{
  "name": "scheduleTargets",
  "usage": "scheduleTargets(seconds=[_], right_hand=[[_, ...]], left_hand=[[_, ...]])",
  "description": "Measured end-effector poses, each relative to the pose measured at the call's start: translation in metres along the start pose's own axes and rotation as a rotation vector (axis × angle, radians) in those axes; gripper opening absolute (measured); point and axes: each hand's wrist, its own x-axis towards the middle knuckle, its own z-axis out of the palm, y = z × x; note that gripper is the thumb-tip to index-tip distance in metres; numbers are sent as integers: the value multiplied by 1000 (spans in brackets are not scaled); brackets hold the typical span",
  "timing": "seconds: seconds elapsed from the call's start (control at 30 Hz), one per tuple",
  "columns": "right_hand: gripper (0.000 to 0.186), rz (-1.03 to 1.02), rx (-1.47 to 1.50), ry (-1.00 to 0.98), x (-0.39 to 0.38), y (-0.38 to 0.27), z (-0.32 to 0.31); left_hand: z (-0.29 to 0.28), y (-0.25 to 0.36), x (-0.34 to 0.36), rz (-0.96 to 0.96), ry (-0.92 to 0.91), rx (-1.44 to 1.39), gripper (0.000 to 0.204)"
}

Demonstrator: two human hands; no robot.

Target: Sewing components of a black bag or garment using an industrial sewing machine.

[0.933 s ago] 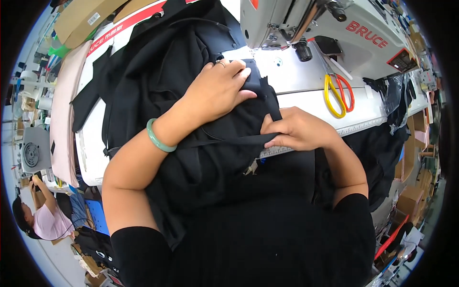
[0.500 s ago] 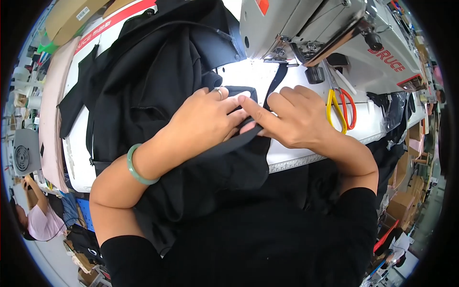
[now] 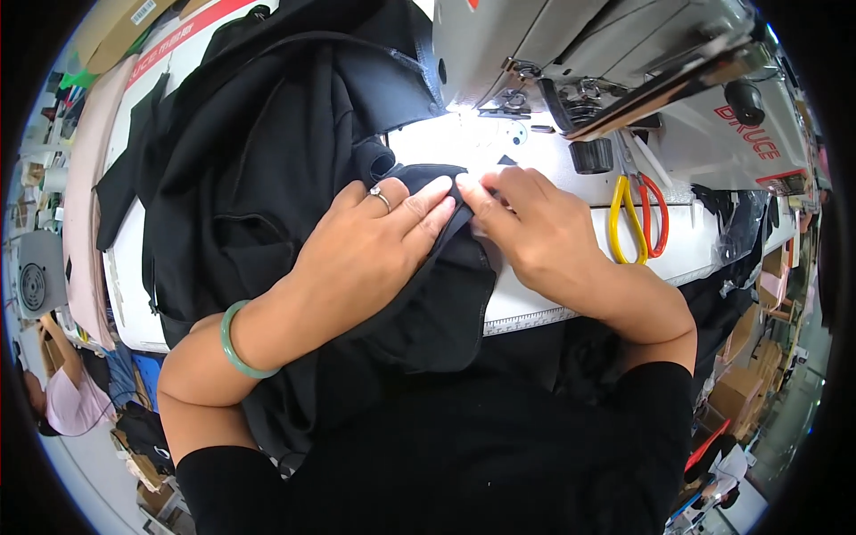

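Left hand (image 3: 367, 239), nearly flat, presses black fabric (image 3: 254, 183), thumb hidden, grip unclear; right hand (image 3: 542, 227) pinches its edge; sewing machine (image 3: 526, 31), one o'clock, cut off above.

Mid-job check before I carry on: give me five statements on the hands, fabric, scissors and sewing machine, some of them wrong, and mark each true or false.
1. The scissors have one yellow and one red handle. True.
2. The left hand and the right hand both have fingers on the black fabric. True.
3. The scissors lie to the left of the left hand. False: they lie to the right of the right hand.
4. A green bangle circles the right wrist. False: the green bangle is on the left wrist.
5. The sewing machine is dark green. False: its body is pale grey-white.
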Motion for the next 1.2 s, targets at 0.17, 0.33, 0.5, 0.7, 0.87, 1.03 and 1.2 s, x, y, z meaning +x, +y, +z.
scheduleTargets(seconds=[0.17, 0.33, 0.5, 0.7, 0.87, 1.03, 1.2], right_hand=[[36, -36, -56, 119, -1, 1, -3], [33, -104, 89, 123, 6, 5, 1], [31, -66, 71, 6, 6, 12, 0], [29, -110, -2, -4, 6, 13, -4], [26, -163, -2, -68, 5, 16, -8], [28, -145, -3, -93, 5, 15, -8], [30, -118, 5, -109, 6, 15, -10]], left_hand=[[-1, 0, 2, -18, 37, -135, 37], [-4, -2, 1, -15, -25, -133, 38], [5, -4, 1, -16, 36, -67, 41], [0, -4, 1, 10, 12, 34, 44], [-1, -6, 1, -31, 39, -190, 51], [-1, -6, 0, -28, 47, -205, 52], [-2, -6, 3, -24, 39, -190, 56]])
